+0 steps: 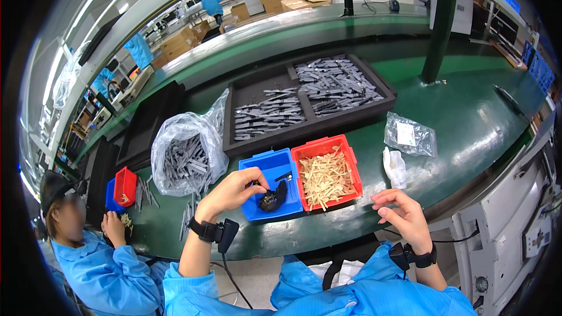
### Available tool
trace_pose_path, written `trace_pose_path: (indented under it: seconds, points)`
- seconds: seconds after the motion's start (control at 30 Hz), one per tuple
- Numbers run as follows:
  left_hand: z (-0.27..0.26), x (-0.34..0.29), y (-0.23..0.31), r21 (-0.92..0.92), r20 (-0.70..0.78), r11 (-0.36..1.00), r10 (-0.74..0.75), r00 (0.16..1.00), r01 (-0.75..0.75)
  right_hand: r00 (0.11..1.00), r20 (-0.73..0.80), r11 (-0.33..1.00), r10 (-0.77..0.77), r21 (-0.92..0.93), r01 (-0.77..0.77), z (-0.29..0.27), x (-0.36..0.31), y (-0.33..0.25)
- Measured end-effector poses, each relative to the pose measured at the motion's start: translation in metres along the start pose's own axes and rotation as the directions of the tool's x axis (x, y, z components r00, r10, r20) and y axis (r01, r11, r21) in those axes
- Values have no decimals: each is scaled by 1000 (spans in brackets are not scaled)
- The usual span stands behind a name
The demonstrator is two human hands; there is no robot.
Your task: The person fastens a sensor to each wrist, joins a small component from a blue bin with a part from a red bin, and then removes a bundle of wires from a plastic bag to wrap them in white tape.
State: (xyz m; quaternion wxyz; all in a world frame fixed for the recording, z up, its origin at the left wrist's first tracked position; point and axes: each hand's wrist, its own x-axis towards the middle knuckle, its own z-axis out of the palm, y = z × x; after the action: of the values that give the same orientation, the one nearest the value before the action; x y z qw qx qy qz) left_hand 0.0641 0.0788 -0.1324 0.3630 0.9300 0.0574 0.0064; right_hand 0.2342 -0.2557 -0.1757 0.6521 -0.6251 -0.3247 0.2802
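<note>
My left hand reaches over the left part of a blue bin, fingers drawn together in a pinch. Whatever is between its fingertips is too small to make out. Just beside those fingers, small black parts lie heaped in the bin. Touching the blue bin on its right, a red bin is filled with short pale tan strips. Right of the red bin, my right hand hovers near the table's front edge with thumb and fingers apart, holding nothing. Both wrists wear black straps with small boxes.
Behind the bins, a black divided tray holds many grey narrow parts. A clear bag of similar parts stands left. A crumpled white wrap and a flat clear packet lie right. At the left, another person works at small bins.
</note>
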Motion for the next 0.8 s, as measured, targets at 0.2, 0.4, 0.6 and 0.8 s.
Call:
trace_pose_path:
  seconds: [0.2,0.4,0.6,0.8]
  points:
    - [-5,8,3,195,71,977,74,995,-86,999,-17,999,46,24,-45,-3,-2,6]
    - [1,14,-1,379,68,921,65,996,-86,998,0,998,61,20,-61,-3,-6,10]
    - [10,1,19,442,-113,886,208,972,-138,995,-17,995,100,22,-100,-7,-8,10]
    - [25,-23,32,691,-166,722,114,980,33,992,-72,993,105,51,-102,-16,-10,13]
